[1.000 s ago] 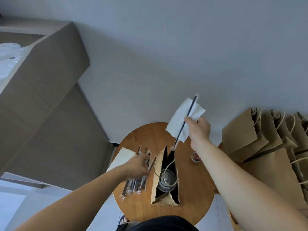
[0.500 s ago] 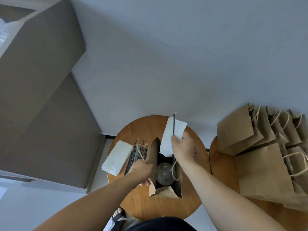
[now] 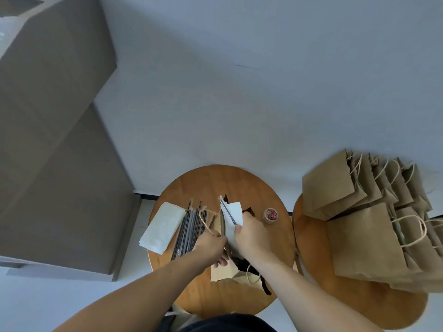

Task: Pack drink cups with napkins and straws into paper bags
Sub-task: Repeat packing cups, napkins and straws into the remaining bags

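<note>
An open brown paper bag (image 3: 225,271) stands on the round wooden table (image 3: 239,183). My right hand (image 3: 251,234) pinches a white napkin (image 3: 233,213) and a wrapped dark straw (image 3: 227,210) together, lowered partly into the bag's mouth. My left hand (image 3: 211,244) grips the bag's left rim by its twine handle (image 3: 205,218). The cup inside the bag is hidden by my hands. To the left lie several wrapped straws (image 3: 189,226) and a napkin stack (image 3: 161,226).
A small clear tub of coloured paper clips (image 3: 271,214) sits right of the bag. On a second round table (image 3: 359,298) to the right, several brown paper bags (image 3: 364,226) stand packed together. A grey cabinet (image 3: 55,140) rises at the left.
My right hand brought the napkin and straw down from above the table into the bag's mouth. My left hand left the straws and took the bag's rim.
</note>
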The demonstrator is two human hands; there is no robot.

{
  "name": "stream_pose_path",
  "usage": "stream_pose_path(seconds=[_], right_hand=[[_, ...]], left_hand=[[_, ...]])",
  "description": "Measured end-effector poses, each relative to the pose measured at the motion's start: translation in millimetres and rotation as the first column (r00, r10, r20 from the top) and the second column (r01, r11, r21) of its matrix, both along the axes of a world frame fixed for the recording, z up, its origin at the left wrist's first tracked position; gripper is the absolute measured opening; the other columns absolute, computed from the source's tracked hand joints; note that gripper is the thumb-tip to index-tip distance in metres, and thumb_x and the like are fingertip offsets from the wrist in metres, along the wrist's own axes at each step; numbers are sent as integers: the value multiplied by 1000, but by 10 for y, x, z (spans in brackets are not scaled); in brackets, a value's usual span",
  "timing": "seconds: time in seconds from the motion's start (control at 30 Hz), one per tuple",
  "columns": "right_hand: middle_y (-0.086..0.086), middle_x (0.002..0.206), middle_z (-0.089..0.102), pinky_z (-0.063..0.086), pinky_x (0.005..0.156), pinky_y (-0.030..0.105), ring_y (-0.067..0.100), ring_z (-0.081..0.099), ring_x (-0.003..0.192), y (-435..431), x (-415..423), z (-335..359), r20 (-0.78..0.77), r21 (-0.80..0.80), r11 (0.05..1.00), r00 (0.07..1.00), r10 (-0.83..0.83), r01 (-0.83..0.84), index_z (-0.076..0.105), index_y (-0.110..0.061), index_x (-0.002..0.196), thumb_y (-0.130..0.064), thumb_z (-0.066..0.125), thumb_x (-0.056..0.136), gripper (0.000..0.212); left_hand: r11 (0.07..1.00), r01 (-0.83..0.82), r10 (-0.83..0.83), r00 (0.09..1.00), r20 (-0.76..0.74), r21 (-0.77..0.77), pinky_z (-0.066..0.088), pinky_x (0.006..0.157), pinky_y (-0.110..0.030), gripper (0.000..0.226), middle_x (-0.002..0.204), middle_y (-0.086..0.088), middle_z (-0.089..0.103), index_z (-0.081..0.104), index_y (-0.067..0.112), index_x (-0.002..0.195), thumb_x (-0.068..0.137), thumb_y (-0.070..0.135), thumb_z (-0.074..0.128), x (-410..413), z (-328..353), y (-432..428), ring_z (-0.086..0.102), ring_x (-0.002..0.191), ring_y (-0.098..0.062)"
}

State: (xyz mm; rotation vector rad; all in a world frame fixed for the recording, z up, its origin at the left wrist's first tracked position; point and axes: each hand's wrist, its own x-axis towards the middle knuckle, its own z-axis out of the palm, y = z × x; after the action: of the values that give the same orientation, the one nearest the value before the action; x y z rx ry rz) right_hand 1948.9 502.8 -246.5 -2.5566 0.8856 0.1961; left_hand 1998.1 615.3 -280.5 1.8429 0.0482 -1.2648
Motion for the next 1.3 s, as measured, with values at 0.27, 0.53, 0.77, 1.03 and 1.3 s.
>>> stream_pose_path(seconds=[0.27, 0.53, 0.77, 1.03, 1.3], right_hand=[[4, 105, 66, 51, 72, 26, 21, 66, 92, -492, -215, 165, -6, -67, 987, 989, -145, 144, 55, -14, 116, -22, 52, 100, 18], [-14, 65, 41, 20, 45, 17, 3, 41, 55, -192, -423, 36, -114, -139, 989, 993, 28, -44, 48, -25, 88, -29, 60, 93, 13], [2, 93, 64, 38, 58, 25, 22, 63, 81, -411, -100, 37, -314, -166, 959, 934, 171, -231, 58, -14, 111, -12, 57, 94, 17], [4, 72, 55, 37, 51, 29, 19, 52, 62, -439, 208, -308, -339, 132, 982, 937, -82, 133, 52, -12, 75, -11, 51, 91, 17], [9, 104, 68, 45, 76, 31, 29, 63, 99, -342, 195, -784, -349, 283, 928, 927, -137, 244, 63, -9, 100, -17, 54, 96, 12]], left_hand=[[985, 174, -174, 978, 115, 16, 48, 49, -23, 21, 63, -8, 71, 60, 9, 95, 94, 21, 42, -65, -45, -29, 64, 49, -12], [993, 113, -119, 979, 164, 43, 49, 51, -24, 23, 65, -7, 73, 61, 5, 97, 94, 19, 44, -46, -36, -55, 66, 52, -14], [970, 236, -244, 940, 238, 61, 61, 70, -30, 21, 66, -4, 73, 60, 12, 92, 96, 22, 43, -177, -12, -126, 71, 61, -13], [981, 187, -195, 956, 217, 58, 60, 79, -37, 20, 73, -6, 72, 59, 8, 99, 96, 19, 42, -178, 25, -25, 68, 61, -11], [989, 143, -148, 972, 184, 42, 56, 67, -29, 17, 76, -7, 73, 58, 13, 95, 97, 22, 44, -204, -22, 49, 71, 69, -15]])
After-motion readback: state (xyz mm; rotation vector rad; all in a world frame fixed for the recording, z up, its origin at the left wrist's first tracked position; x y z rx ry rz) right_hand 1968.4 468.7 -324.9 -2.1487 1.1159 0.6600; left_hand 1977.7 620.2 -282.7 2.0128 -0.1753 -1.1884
